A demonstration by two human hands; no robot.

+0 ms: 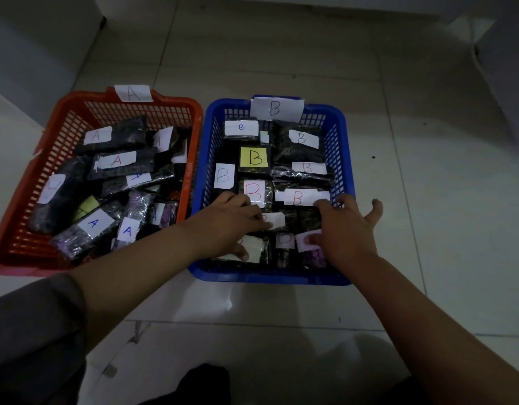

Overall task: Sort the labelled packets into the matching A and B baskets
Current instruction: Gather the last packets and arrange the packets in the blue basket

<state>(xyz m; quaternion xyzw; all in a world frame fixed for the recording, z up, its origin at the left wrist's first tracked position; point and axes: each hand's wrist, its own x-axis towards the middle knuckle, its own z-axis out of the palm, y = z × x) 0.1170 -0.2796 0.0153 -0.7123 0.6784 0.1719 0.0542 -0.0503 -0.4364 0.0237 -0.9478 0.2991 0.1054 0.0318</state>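
- Nearest the camera, a grey sleeve [33, 331] covers the left upper arm, and both bare forearms reach forward over the pale tiled floor [427, 200].
- Left hand [232, 220] lies inside the blue plastic lattice basket [270, 276], fingers curled down onto the dark packets with white paper labels [299, 197]; whether it actually grips one I cannot tell.
- Right hand [346, 226] is spread wide, fingers straight, resting on the packets at the basket's near right, thumb tip on a pink label [306, 242].
- Blue basket carries a white paper tag marked B [277, 108] on its far rim; its packets show B labels, one yellow [254, 157].
- Just beside it on the left stands the red plastic lattice basket [47, 159], tagged A [133, 93], holding dark packets labelled A [116, 160].
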